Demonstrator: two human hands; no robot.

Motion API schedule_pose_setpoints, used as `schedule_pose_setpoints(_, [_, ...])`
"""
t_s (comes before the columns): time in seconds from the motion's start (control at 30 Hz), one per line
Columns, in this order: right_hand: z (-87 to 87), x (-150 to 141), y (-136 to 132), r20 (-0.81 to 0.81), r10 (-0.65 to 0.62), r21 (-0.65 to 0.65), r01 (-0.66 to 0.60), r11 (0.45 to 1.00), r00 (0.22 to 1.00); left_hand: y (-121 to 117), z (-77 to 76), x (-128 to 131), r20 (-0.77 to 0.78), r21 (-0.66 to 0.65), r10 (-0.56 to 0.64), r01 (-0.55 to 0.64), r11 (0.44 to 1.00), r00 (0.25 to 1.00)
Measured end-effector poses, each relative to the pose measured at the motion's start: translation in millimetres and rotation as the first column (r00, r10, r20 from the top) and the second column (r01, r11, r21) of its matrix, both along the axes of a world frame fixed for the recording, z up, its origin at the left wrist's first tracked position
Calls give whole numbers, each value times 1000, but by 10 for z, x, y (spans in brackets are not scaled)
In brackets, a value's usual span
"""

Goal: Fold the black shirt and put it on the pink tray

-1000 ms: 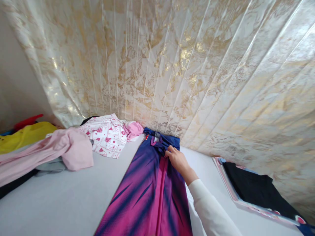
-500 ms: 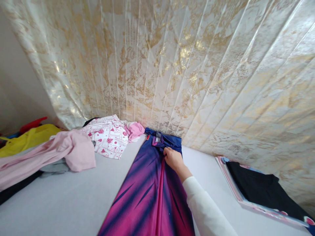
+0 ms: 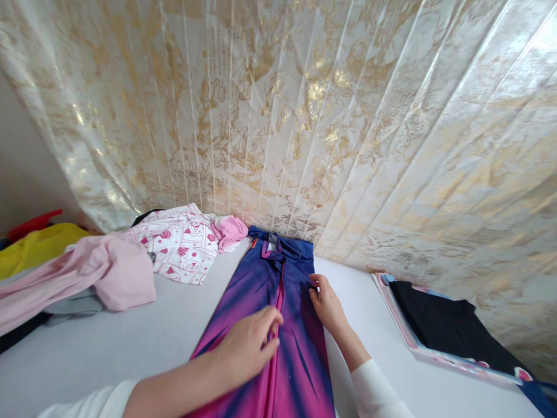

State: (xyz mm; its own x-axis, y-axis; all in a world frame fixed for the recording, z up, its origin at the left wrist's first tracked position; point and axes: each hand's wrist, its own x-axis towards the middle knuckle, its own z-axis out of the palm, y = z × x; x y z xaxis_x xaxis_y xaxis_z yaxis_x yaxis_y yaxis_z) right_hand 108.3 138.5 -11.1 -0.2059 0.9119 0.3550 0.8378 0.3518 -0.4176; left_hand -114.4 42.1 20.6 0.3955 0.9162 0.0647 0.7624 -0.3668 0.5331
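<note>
no readable text (garments, curtain alike)
</note>
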Motion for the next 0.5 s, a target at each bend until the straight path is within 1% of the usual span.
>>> schedule_pose_setpoints(0.07, [-46,41,-137,-30,-9,11,10,1000,999,432,135,84,-52,-14,108,-109,994,993])
schedule_pose_setpoints(0.1, [-71,32,-218,-36,-4,15,5,1000,999,641,180,139,-81,-24,156,-159,987,984])
schedule_pose_setpoints(0.17, [-120,-34,-399,-33,22,17,-21,1000,999,999,218,265,-141,-61,219,-229,971,966])
schedule_pose_setpoints(0.23, [-143,-133,-581,-17,58,25,-57,998,998,1246,205,389,-184,-104,246,-267,958,952])
schedule_pose_setpoints(0.3, [-105,-230,-733,-1,88,40,-88,995,996,1387,175,482,-201,-139,257,-287,948,945])
schedule_pose_setpoints(0.37, [1,-300,-839,11,129,35,-129,991,992,1459,155,534,-195,-166,263,-296,941,945])
schedule_pose_setpoints(0.4, [69,-322,-880,20,171,16,-171,985,985,1483,152,549,-185,-178,263,-295,939,947])
schedule_pose_setpoints(0.43, [134,-336,-919,32,238,-17,-238,971,971,1505,155,561,-172,-192,260,-291,937,950])
schedule_pose_setpoints(0.47, [189,-344,-964,46,330,-56,-327,943,943,1528,160,573,-156,-209,255,-284,936,954])
schedule_pose_setpoints(0.5, [227,-347,-1021,61,433,-100,-427,899,899,1552,166,590,-138,-230,249,-275,934,959])
